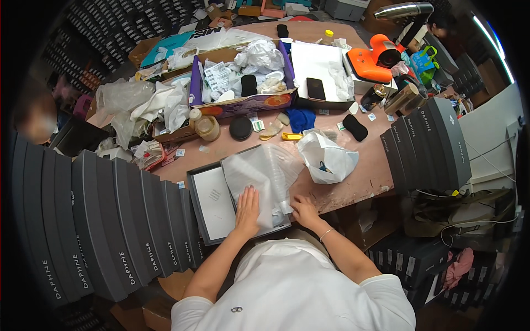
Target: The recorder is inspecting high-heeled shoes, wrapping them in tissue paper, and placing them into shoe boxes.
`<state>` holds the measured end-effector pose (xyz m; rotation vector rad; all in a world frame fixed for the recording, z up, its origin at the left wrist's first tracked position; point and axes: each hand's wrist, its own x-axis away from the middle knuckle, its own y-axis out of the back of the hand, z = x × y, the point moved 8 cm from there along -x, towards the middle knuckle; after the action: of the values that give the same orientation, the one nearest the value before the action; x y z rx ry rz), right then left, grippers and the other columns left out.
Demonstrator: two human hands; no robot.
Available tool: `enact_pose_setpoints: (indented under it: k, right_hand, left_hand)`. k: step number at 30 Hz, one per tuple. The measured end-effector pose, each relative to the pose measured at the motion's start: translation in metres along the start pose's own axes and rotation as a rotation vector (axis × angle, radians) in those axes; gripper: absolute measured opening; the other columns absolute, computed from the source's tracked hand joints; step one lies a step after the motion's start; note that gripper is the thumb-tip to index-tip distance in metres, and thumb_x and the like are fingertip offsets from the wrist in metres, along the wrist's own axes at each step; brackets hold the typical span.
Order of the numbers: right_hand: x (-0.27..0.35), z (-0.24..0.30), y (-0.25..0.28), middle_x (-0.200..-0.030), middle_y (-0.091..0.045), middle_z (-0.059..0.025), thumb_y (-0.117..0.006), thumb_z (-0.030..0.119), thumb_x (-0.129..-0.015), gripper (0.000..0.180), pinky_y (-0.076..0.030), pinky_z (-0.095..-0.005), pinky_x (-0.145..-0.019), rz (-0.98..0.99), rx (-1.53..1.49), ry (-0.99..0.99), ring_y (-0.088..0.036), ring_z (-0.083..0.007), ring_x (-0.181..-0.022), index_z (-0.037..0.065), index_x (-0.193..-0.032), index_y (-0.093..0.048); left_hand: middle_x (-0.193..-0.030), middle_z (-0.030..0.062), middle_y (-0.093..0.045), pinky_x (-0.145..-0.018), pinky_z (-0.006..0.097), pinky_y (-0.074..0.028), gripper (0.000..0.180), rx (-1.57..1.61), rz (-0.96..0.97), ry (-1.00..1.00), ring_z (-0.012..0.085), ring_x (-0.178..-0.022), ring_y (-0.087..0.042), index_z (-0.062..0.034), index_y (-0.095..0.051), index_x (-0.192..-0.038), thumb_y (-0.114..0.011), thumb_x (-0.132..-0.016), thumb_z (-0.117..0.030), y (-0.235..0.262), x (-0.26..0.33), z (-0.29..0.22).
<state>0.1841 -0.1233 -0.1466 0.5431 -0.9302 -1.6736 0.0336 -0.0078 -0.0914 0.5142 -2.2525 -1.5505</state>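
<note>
My left hand point(248, 211) lies flat, fingers stretched out, on a translucent white wrapping sheet point(259, 179). The sheet covers the right part of an open, dark-rimmed shoebox point(194, 190) at the table's front edge. What lies beneath the sheet is hidden. In the left part of the box a white panel point(212, 198) with small print shows. My right hand point(305, 211) has its fingers curled in at the sheet's right edge and appears to pinch it. A crumpled white bag point(327, 157) with something small and dark inside stands just beyond my right hand.
Tall stacks of dark shoeboxes point(94, 220) flank me on the left, with another stack point(428, 146) on the right. Behind stand a purple carton point(243, 110) of crumpled paper, a glue jar point(206, 127), a yellow cutter point(292, 136), a black brush point(355, 127) and an orange device point(370, 60).
</note>
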Motion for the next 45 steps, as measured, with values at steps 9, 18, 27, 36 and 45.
enact_pose_setpoints:
  k: [9,18,27,36,45]
  right_hand:
    - [-0.011,0.089,0.173,-0.128,-0.050,-0.0233,-0.077,0.025,-0.072,0.047,-0.040,-0.0452,-0.096,-0.215,0.033,0.172,-0.050,-0.0394,-0.115,0.003,-0.109,-0.059]
    - [-0.095,-0.034,0.205,-0.119,-0.055,-0.0178,-0.063,0.014,-0.077,0.034,-0.045,-0.0497,-0.085,-0.277,0.477,-0.131,-0.054,-0.0373,-0.106,0.007,-0.110,-0.060]
    - [-0.030,0.071,0.313,-0.089,-0.061,-0.0182,-0.047,-0.011,-0.075,0.038,-0.048,-0.0409,-0.076,-0.491,-0.182,0.208,-0.060,-0.0376,-0.083,0.001,-0.108,-0.062]
    - [0.021,0.240,0.165,-0.085,-0.055,-0.0119,-0.054,-0.001,-0.077,0.028,-0.048,-0.0373,-0.072,0.389,-0.515,0.629,-0.057,-0.0308,-0.081,0.003,-0.104,-0.061]
    - [0.019,0.157,0.074,-0.145,-0.031,-0.0215,-0.065,0.014,-0.083,0.083,-0.037,-0.0333,-0.102,0.537,-0.969,0.012,-0.035,-0.0272,-0.134,0.005,-0.149,-0.017]
  left_hand:
    - [-0.142,0.0280,-0.034,-0.113,0.051,-0.014,0.071,-0.200,0.223,0.195,0.0397,-0.135,-0.029,0.0061,-0.044,-0.131,-0.061,-0.082,-0.043,-0.072,-0.049,0.018]
    - [-0.113,0.0144,-0.061,-0.100,0.042,-0.038,0.026,0.461,-0.331,-0.003,0.0316,-0.111,-0.054,-0.0010,-0.063,-0.105,-0.061,-0.081,-0.011,0.009,-0.036,0.026]
    - [-0.126,0.0098,-0.056,-0.095,0.036,-0.045,0.052,1.615,-0.031,0.369,0.0233,-0.115,-0.055,-0.0094,-0.051,-0.131,-0.046,-0.096,-0.048,0.027,-0.103,-0.026]
    - [-0.127,0.0097,-0.054,-0.096,0.033,-0.044,0.056,1.951,0.299,0.304,0.0170,-0.116,-0.052,-0.0071,-0.044,-0.136,-0.060,-0.091,-0.036,0.030,-0.021,-0.050]
    - [-0.113,0.0081,-0.060,-0.089,0.029,-0.048,0.062,1.227,-0.248,0.470,0.0166,-0.102,-0.059,-0.0053,-0.050,-0.129,-0.066,-0.071,0.010,0.106,0.029,0.104]
